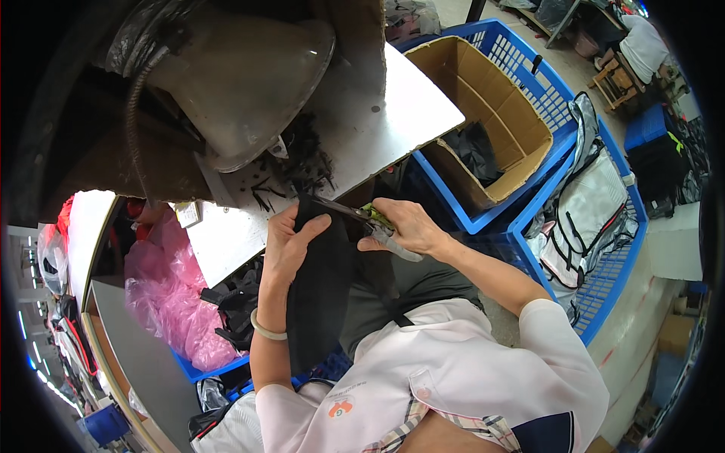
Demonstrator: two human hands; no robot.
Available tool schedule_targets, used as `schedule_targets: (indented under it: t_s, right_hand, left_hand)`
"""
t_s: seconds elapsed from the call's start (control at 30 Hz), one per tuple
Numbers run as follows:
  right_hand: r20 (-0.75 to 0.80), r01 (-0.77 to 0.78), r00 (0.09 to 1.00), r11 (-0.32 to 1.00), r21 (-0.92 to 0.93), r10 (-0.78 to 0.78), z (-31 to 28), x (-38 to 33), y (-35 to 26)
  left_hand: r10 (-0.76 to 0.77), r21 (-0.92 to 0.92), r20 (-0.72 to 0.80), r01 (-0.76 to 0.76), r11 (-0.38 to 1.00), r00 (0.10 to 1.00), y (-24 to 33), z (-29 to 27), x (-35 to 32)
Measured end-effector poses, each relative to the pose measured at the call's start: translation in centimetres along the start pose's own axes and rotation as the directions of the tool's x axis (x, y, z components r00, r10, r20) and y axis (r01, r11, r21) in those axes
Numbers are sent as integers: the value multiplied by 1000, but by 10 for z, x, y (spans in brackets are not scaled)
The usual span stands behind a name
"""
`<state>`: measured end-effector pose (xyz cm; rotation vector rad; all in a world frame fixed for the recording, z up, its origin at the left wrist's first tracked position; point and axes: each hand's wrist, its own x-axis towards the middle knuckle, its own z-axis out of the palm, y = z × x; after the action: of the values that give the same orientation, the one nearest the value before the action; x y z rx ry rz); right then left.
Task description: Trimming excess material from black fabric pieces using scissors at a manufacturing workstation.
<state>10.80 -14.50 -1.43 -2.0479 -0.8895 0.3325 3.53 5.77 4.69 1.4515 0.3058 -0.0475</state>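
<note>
Black fabric [321, 279] hangs from my left hand [287, 240], which pinches its upper edge between thumb and fingers just off the front edge of the table. My right hand [411, 226] is closed around a pair of scissors [391, 243] with grey and yellow-green handles. The blades point left and reach the top of the fabric near my left fingertips. Whether they are spread or closed on the fabric is hard to make out. Below, the cloth drapes in front of my dark trousers.
Dark clippings [302, 155] lie on the white tabletop [411, 106] under a large grey metal hood [234, 75]. To the right, a cardboard box [521, 113] stands in a blue crate, beside a blue basket [596, 317] of white-grey bags. Pink plastic [170, 294] and black straps [234, 306] lie left.
</note>
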Motion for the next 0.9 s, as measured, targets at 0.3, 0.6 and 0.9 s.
schedule_targets:
  t_s: [0.3,0.6,0.9]
  right_hand:
    - [27,65,997,992,106,-68,7,-9,1]
    - [16,72,997,994,82,-74,6,-9,-2]
    - [94,-33,996,970,243,10,7,-11,-4]
  left_hand:
    - [30,63,33,-32,997,999,-2,0,-9]
    - [10,113,15,-11,993,1000,-8,0,-11]
    - [4,94,17,-6,996,1000,-9,0,-10]
